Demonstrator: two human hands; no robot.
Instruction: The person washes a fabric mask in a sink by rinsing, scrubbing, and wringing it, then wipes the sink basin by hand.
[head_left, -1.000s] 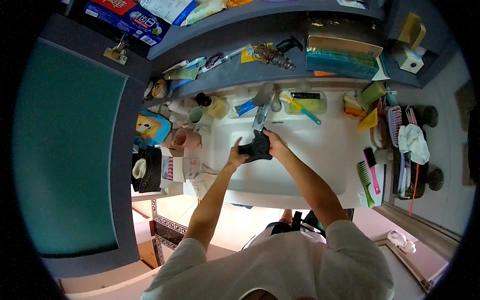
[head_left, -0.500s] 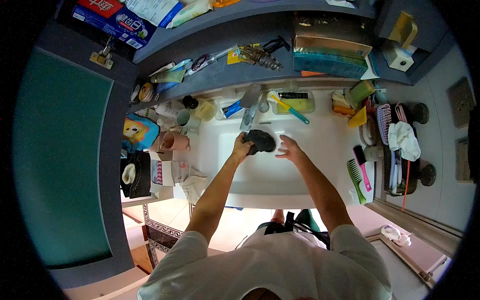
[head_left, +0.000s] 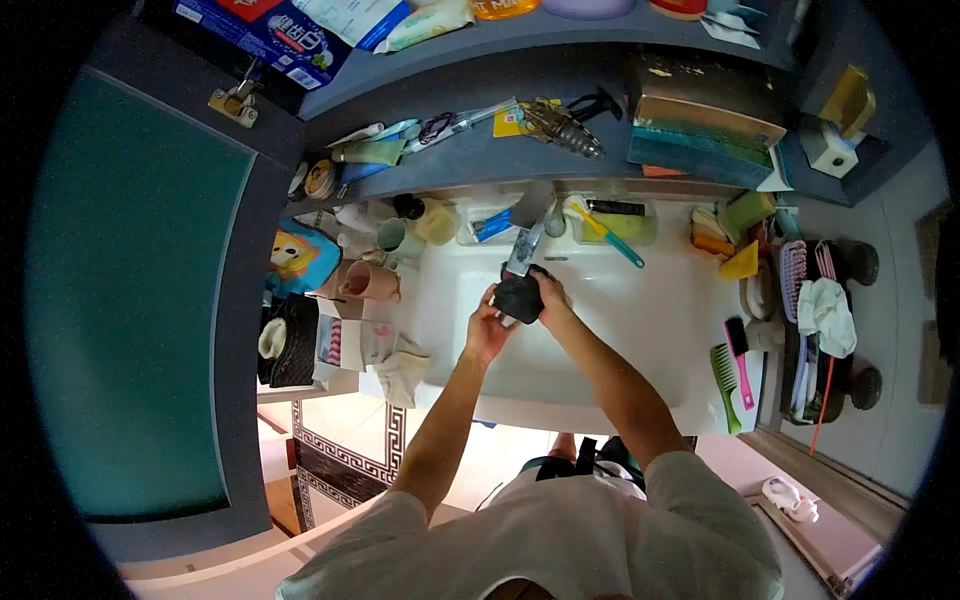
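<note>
A black, bunched item [head_left: 518, 299], soft like cloth, is held over the white sink basin [head_left: 610, 330], right below the end of the metal faucet [head_left: 524, 248]. A small dark red patch shows at its upper left edge. My right hand [head_left: 551, 298] is closed on its right side. On the lower left, my left hand [head_left: 488, 328] has its fingers curled at the item's edge, partly tucked under it. The exact kind of the black item cannot be made out.
A teal and yellow toothbrush [head_left: 610, 236] lies across a soap dish [head_left: 635, 230] behind the basin. Cups, including a pink cup [head_left: 368, 281], and bottles crowd the left rim. A green comb [head_left: 725, 385] and a pink-handled brush [head_left: 740, 360] lie at right. A loaded shelf [head_left: 470, 155] overhangs the back.
My right hand has closed in from the right onto the black item. My left hand has shifted to its lower left. The item now sits under the faucet's end. The view has shifted slightly.
</note>
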